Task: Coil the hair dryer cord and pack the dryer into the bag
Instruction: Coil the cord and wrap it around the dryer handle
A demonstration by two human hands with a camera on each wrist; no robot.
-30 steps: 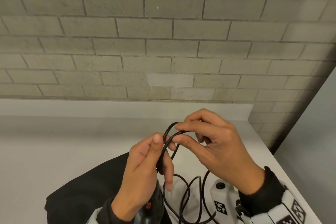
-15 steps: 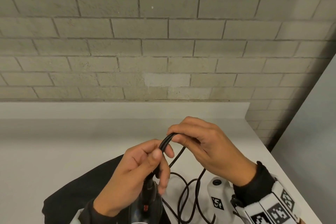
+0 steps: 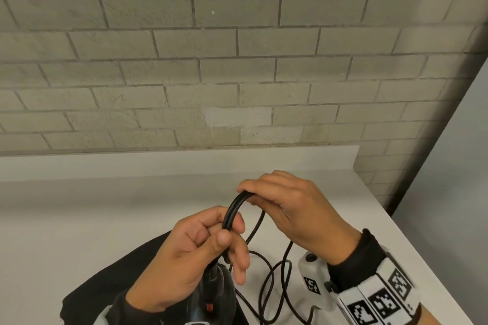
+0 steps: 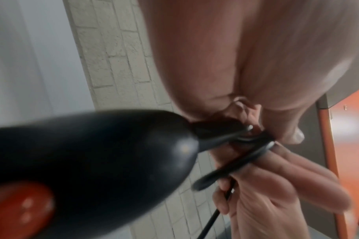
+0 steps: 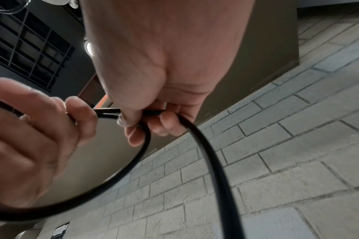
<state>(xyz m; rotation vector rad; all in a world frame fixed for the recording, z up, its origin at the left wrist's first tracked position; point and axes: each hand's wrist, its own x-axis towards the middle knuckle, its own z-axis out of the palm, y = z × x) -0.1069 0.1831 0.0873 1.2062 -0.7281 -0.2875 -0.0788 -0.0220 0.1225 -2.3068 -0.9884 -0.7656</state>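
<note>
The thin black rubber cord arches between both grips: left hand pinches it above the black plastic hair dryer, right hand pinches its far-right end; slack trails onto the white bench.

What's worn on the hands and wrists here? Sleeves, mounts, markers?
Both hands, left hand and right hand, are bare, no gloves. Dark sleeve cuffs reach the wrists. The right wrist carries a white band with black-and-white square fiducial markers and a white camera housing bearing another marker. The left wrist's mount is mostly out of frame.
</note>
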